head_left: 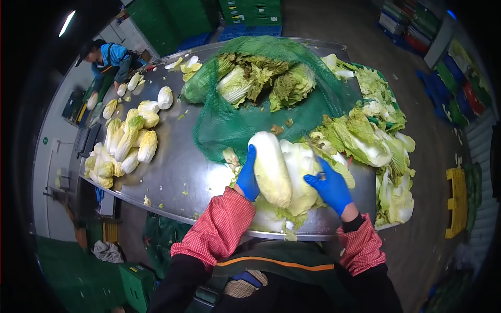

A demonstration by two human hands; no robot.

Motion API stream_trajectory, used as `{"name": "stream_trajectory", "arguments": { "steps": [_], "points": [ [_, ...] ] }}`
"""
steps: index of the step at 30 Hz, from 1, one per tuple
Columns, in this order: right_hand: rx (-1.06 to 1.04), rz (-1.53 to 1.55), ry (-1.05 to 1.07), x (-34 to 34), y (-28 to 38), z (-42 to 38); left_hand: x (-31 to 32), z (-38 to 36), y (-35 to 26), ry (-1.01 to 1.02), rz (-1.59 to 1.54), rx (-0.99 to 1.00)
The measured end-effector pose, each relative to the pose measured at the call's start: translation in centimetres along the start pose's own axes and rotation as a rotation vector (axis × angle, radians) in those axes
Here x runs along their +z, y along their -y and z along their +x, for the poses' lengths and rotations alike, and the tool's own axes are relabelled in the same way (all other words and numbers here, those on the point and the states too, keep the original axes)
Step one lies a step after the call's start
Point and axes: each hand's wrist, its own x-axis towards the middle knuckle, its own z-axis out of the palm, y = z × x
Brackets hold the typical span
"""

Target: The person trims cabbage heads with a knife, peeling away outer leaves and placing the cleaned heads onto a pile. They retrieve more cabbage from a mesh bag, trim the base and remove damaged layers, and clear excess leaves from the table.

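A pale, trimmed cabbage [271, 169] stands out above the near edge of the metal table, its white base pointing away from me. My left hand [249, 175], in a blue glove, grips its left side. Just right of the cabbage are loose white and green leaves [300, 175]. My right hand [331, 185], also gloved in blue, is at the right edge of these leaves with thumb and fingers apart; whether it holds anything is unclear. Beyond both hands, a green net bag [235, 128] lies open around untrimmed cabbages [292, 86] with wilted brown leaves.
Trimmed cabbages [125, 138] are heaped on the metal table [177, 177] at the left. A co-worker [112, 60] handles cabbages at the far left end. Leafy waste [373, 141] covers the right edge, with a filled green crate [383, 94] beyond. A yellow pallet [456, 203] stands far right.
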Motion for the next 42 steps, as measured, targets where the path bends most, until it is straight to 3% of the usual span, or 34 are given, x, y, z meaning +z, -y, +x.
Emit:
{"name": "stream_trajectory", "arguments": {
  "steps": [2,4,6,7,8,11,13,20,23,24,25,27,28,29,30,31,32,34,35,36,37,38,39,42],
  "points": [
    [-0.195,0.335,0.069,1.8,2.5,0.1,0.0,0.2,-0.9,0.001,0.211,0.055],
    [-0.364,0.205,-0.123,3.8,3.2,1.8,-0.2,-0.7,-2.3,0.003,0.343,0.093],
    [0.003,0.864,0.211,3.2,4.2,2.9,1.2,-2.4,-4.6,0.031,0.364,0.181],
    [-0.007,0.913,0.174,4.5,4.6,3.5,-0.8,-2.1,-4.7,0.062,0.344,0.165],
    [-0.015,0.861,0.156,5.6,5.4,3.9,-3.4,0.0,-3.0,0.242,0.266,0.282],
    [-0.099,0.667,0.130,9.8,8.6,5.3,-4.8,-1.5,-4.4,0.176,0.031,0.097],
    [-0.081,0.630,0.240,11.4,10.7,5.7,-7.7,-2.5,-6.8,0.141,-0.109,0.077],
    [-0.098,0.515,0.354,16.6,9.7,7.0,-20.6,-2.6,-22.0,-0.247,0.058,0.504],
    [0.052,0.490,0.416,17.0,10.4,6.2,-24.0,-3.2,-30.0,-0.521,0.106,0.697],
    [0.059,0.481,0.411,17.5,10.4,6.4,-28.3,-1.8,-32.7,-0.515,0.086,0.782],
    [0.073,0.473,0.401,17.8,10.2,6.4,-27.7,-2.7,-34.9,-0.598,0.104,0.836],
    [0.100,0.428,0.375,18.5,9.0,6.6,-34.0,-1.2,-39.9,-0.538,0.117,0.882],
    [0.112,0.413,0.377,18.6,8.9,6.8,-35.5,-0.6,-41.8,-0.523,-0.085,0.896],
    [0.127,0.400,0.374,18.7,8.9,6.9,-35.7,-0.3,-42.6,-0.481,-0.082,0.933],
    [0.142,0.386,0.372,18.6,9.1,6.9,-34.1,-1.1,-42.9,-0.568,-0.004,0.894],
    [0.127,0.366,0.344,18.6,9.6,6.9,-34.5,-0.9,-43.7,-0.489,-0.066,0.790],
    [0.128,0.407,0.317,18.6,9.8,7.0,-29.5,0.3,-42.7,-0.739,-0.185,0.847],
    [0.118,0.484,0.277,18.7,10.1,7.4,-28.6,5.7,-39.8,-0.521,0.061,0.821],
    [0.126,0.540,0.231,18.6,10.7,7.4,-26.3,7.9,-38.1,-0.356,0.250,0.683],
    [0.078,0.565,0.185,18.5,10.6,7.8,-22.9,10.0,-35.8,-0.189,0.433,0.544],
    [0.032,0.588,0.140,18.4,10.3,8.1,-15.7,9.2,-32.4,-0.191,0.564,0.469],
    [-0.015,0.609,0.095,18.1,10.1,8.4,-12.5,11.1,-29.2,-0.122,0.721,0.432],
    [-0.007,0.642,0.066,17.5,10.2,8.6,-10.7,12.6,-25.4,0.087,0.846,0.569],
    [0.017,0.724,-0.019,15.4,9.8,9.2,-7.3,18.2,-19.0,0.258,0.988,0.432]
  ]
}}
